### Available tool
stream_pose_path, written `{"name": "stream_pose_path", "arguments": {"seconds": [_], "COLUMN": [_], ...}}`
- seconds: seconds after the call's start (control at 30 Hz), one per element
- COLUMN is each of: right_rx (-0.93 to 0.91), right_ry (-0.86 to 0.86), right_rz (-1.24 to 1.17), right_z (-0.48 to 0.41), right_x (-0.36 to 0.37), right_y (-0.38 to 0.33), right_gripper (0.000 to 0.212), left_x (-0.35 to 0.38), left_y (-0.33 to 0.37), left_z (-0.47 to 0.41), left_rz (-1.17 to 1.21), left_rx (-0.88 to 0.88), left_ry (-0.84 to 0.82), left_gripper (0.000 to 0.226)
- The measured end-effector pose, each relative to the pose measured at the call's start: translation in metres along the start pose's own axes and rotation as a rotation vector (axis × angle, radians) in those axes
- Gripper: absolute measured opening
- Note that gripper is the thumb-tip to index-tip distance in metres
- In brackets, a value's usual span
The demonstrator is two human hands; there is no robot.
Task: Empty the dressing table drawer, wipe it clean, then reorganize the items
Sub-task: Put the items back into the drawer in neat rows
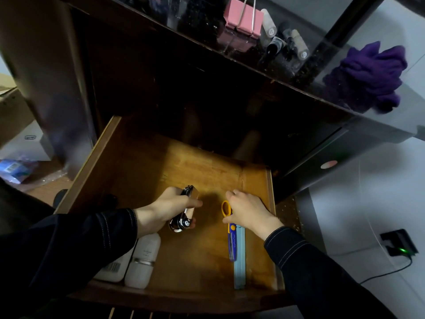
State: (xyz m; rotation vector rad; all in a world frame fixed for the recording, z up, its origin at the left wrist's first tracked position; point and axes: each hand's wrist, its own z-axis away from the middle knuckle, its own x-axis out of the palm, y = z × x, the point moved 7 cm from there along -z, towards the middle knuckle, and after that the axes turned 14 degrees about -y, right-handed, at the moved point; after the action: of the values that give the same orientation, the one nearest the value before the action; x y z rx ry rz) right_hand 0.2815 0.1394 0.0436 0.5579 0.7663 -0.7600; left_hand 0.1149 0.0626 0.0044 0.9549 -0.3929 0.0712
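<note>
The wooden drawer stands pulled out under the dark dressing table. My left hand grips a black and silver stapler just above the drawer floor, left of centre. My right hand rests over the orange handles of a pair of blue scissors, fingers curled on them. A pale blue strip lies alongside the scissors near the right wall. Two white bottles lie at the drawer's front left corner, partly under my left sleeve.
On the glass tabletop sit a purple cloth, a pink binder clip and several small bottles. A charger with a green light is on the floor at right. Boxes and a blue packet lie at left.
</note>
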Motion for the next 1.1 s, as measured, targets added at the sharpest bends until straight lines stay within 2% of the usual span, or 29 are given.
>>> {"name": "stream_pose_path", "arguments": {"seconds": [0.2, 0.37, 0.43, 0.6, 0.67, 0.83, 0.9, 1.0, 1.1], "right_rx": [0.002, -0.031, -0.010, 0.038, 0.048, 0.060, 0.054, 0.013, -0.098], "right_ry": [0.034, 0.488, 0.567, 0.640, 0.646, 0.615, 0.622, 0.614, 0.487], "right_rz": [0.000, 0.059, 0.024, -0.049, -0.069, -0.084, -0.114, -0.167, -0.301], "right_z": [0.004, 0.045, 0.056, 0.055, 0.055, 0.054, 0.056, 0.063, 0.067], "right_x": [-0.001, -0.021, -0.017, -0.016, -0.016, -0.016, -0.017, -0.022, -0.018], "right_y": [0.002, 0.016, 0.024, 0.025, 0.026, 0.026, 0.025, 0.024, 0.011], "right_gripper": [0.062, 0.042, 0.029, 0.018, 0.018, 0.021, 0.021, 0.019, 0.041], "left_x": [0.002, 0.003, 0.008, 0.018, 0.022, 0.040, 0.041, 0.034, 0.032], "left_y": [0.003, 0.005, 0.005, 0.002, 0.001, 0.006, 0.007, -0.002, -0.007], "left_z": [0.001, -0.003, -0.003, 0.003, 0.005, 0.008, 0.006, 0.001, -0.003], "left_rz": [0.050, 0.038, 0.036, 0.010, -0.041, -0.244, -0.195, -0.234, -0.380], "left_rx": [0.025, 0.025, 0.022, 0.048, 0.059, 0.099, 0.098, -0.017, -0.079], "left_ry": [-0.003, -0.024, -0.047, -0.069, -0.072, -0.108, -0.116, -0.116, -0.154], "left_gripper": [0.027, 0.028, 0.027, 0.026, 0.018, 0.022, 0.035, 0.063, 0.060]}}
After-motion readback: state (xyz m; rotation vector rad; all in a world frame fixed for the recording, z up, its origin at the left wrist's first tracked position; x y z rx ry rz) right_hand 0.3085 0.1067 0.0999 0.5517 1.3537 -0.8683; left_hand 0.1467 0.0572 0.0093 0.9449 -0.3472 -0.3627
